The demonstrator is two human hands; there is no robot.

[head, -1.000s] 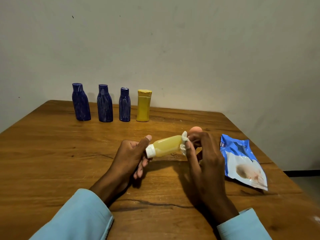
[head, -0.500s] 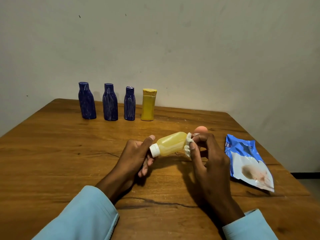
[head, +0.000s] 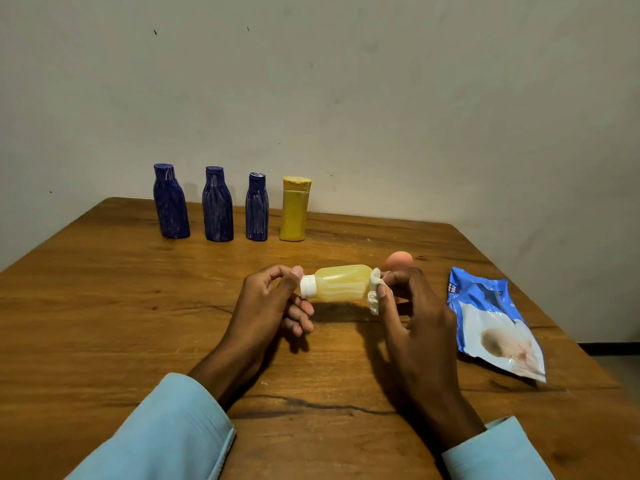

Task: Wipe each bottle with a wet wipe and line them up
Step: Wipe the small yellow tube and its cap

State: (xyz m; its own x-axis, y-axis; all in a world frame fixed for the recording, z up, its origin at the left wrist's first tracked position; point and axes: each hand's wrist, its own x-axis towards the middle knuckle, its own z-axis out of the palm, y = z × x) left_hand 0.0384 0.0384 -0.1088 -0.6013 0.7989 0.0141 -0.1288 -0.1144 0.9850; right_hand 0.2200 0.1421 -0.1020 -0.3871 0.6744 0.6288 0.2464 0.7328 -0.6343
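Note:
A small clear bottle of yellow liquid (head: 341, 283) with a white cap lies sideways above the table. My left hand (head: 268, 306) pinches it at the cap end. My right hand (head: 412, 313) pinches a crumpled white wet wipe (head: 375, 292) against the bottle's base. At the back of the table stands a row: three dark blue bottles (head: 170, 201), (head: 217, 204), (head: 257, 207) and a yellow bottle (head: 294, 208), all upright.
A blue and white wet wipe pack (head: 491, 320) lies flat at the right of the wooden table (head: 104, 306). A round orange-pink object (head: 399, 259) peeks out behind my right hand. A plain wall rises behind the table.
The bottle has levelled out from a tilt to nearly horizontal. Both hands keep their hold, with the wipe still at the base end.

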